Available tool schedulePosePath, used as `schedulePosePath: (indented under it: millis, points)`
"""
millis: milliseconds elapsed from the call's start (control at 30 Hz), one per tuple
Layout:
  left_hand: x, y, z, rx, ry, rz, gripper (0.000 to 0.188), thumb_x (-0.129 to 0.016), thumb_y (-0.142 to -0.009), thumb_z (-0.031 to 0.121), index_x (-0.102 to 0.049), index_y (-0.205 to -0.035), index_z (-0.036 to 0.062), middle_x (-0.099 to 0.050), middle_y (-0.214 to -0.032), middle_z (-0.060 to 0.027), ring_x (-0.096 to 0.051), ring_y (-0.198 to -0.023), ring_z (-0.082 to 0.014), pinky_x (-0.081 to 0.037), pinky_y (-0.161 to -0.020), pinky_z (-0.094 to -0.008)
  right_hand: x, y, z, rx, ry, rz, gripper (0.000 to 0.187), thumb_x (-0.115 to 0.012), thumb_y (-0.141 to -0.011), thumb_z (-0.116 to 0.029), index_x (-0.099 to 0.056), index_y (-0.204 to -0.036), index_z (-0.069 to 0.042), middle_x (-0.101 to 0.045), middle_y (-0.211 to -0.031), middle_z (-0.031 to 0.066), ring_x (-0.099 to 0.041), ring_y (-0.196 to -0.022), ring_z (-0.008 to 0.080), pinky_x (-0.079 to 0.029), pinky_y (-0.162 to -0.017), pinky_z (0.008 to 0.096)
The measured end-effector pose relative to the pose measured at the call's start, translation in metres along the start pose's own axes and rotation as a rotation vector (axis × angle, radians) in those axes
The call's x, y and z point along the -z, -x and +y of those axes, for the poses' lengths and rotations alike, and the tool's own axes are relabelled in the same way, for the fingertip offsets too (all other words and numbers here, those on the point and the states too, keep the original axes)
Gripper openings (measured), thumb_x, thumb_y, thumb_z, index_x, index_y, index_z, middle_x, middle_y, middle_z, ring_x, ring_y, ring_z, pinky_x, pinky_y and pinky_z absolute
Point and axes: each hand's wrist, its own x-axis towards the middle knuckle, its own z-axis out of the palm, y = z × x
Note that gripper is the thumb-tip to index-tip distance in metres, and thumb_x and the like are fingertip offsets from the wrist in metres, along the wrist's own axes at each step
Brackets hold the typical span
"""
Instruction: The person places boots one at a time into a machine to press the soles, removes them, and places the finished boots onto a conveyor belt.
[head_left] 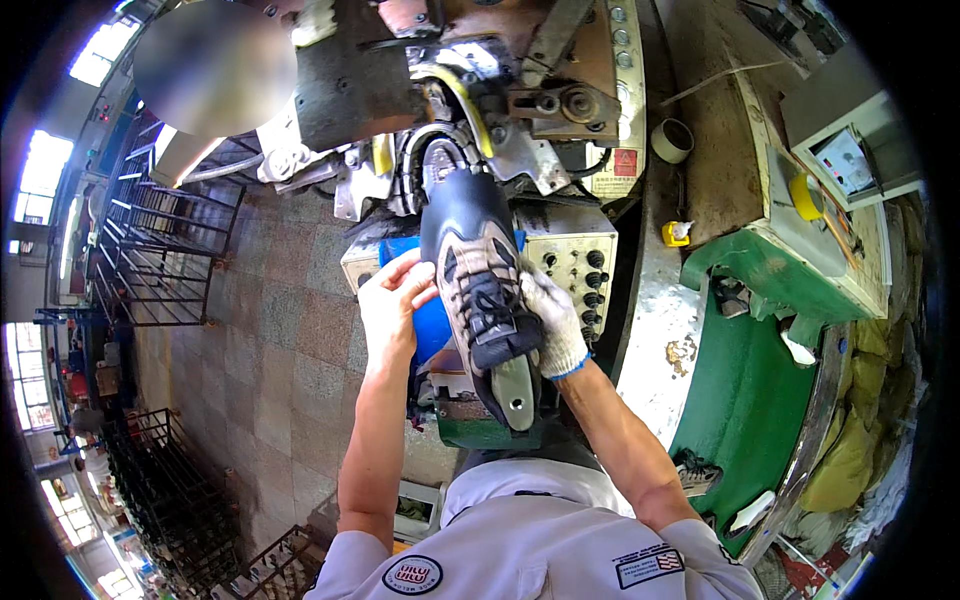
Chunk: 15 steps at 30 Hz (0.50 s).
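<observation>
A grey and black lace-up shoe upper on a pale plastic foot form [480, 290] is held up btwn both hands, in front of the person's chest. The bare left hand [392, 300] is curled on the shoe's left side, w/ fingers bent round the edge near the laces. It is closed on the shoe, not flat. The right hand in a white knit glove w/ blue cuff [555, 325] is wrapped on the shoe's right side, near the ankle part, also gripping it.

The shoe's black toe end is pointed up and away, and is pushed into the big grey metal machine w/ clamps and a yellow hose [470, 110]. The heel end, w/ the pale form showing, is pointed down toward the person. A blue block [432, 325] is seen just behind the shoe, beside the left hand. A grey control box w/ black knobs [575, 265] sits just right of the shoe, behind the gloved hand.
</observation>
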Motion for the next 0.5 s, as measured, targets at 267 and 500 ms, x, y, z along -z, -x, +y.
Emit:
schedulePosePath:
  millis: [267, 500]
  points:
    - [-0.004, -0.036, 0.004, -0.185, 0.174, 0.089, 0.053, -0.074, -0.086, -0.002, -0.054, -0.135, -0.0097, -0.070, -0.114, -0.0167, -0.069, -0.095, -0.0168, -0.055, -0.083, -0.0254, -0.040, -0.066, 0.005, 0.051, -0.062, 0.051, 0.044, -0.063, -0.100, -0.021, -0.056, -0.137, 0.001, -0.067, -0.122, 0.0079, -0.065, -0.104, 0.0163, -0.053, -0.092, 0.0310]
    - [-0.005, -0.043, -0.039, 0.299, 0.205, -0.061, 0.052, -0.049, -0.104, 0.050, -0.069, -0.115, 0.0030, -0.071, -0.101, -0.0033, -0.064, -0.086, -0.0118, -0.050, -0.080, -0.0266, -0.034, -0.079, 0.020, 0.114, 0.011, 0.135, 0.039, -0.062, -0.100, -0.025, -0.063, -0.128, 0.003, -0.070, -0.116, 0.0090, -0.067, -0.099, 0.0162, -0.053, -0.087, 0.0297]
